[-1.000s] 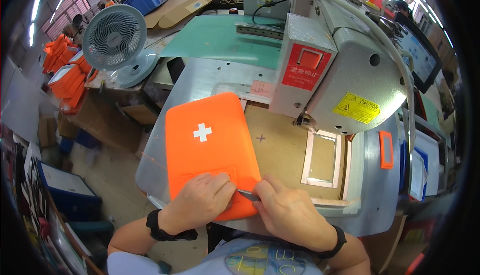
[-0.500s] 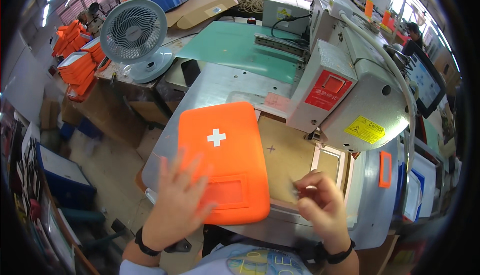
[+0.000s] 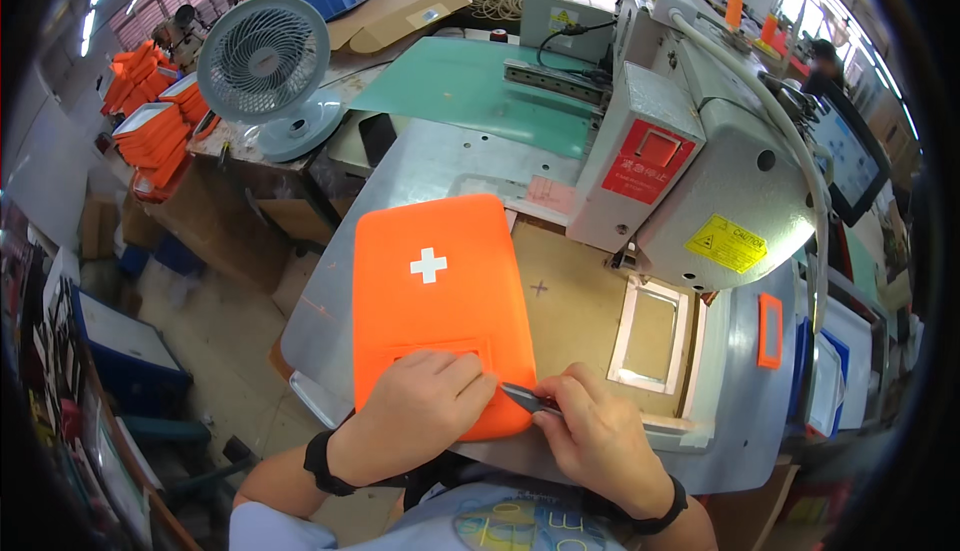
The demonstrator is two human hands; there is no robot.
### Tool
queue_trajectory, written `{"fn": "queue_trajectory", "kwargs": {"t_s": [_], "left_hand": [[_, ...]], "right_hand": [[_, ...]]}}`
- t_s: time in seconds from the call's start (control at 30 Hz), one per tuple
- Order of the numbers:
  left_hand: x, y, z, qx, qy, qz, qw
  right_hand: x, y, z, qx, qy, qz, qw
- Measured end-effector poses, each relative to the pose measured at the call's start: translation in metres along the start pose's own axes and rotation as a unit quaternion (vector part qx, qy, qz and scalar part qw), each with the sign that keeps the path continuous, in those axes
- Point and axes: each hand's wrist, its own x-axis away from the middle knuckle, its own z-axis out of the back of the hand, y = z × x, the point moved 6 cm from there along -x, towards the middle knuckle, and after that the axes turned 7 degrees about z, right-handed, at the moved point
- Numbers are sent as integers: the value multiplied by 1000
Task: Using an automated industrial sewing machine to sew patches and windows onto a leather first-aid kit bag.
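From the head camera, looking down: a flat orange rectangular fabric case with a white cross (image 3: 440, 296) lies on the grey metal tabletop (image 3: 420, 166) of a large grey industrial sewing machine (image 3: 720, 181), its right edge overlapping a tan board with a rectangular window frame (image 3: 650, 336). The left hand (image 3: 415, 416) rests palm-down on the case's near end, fingers together and pressing it flat. The right hand (image 3: 600, 441) sits just beside it, thumb and forefinger pinching a small dark pointed tool (image 3: 525, 398) whose tip touches the case's lower right edge. A white desk fan (image 3: 265, 66) and stacks of orange cases (image 3: 150, 131) stand well off to the left. The risks, as I judge them: the tool's tip lies close to the left fingers and could nick them if it slips, and if the pressing hand lifts, the case could skew on the board.
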Motion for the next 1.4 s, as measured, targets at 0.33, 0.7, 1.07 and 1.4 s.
{"fn": "queue_trajectory", "kwargs": {"t_s": [0.33, 0.7, 1.07, 1.4], "left_hand": [[-5, 10, -3, -102, -33, -94, 990], [-7, -5, -12, -12, -16, -49, 999], [-9, -3, -9, 7, -15, -53, 998], [32, -65, 29, -105, 86, 219, 966]], "right_hand": [[-2, -5, -2, 13, -11, 3, 1000], [-6, -5, -3, 4, -24, 6, 1000], [-17, -9, -6, 24, -69, 4, 997], [10, 41, 30, -395, 139, -210, 883]]}}
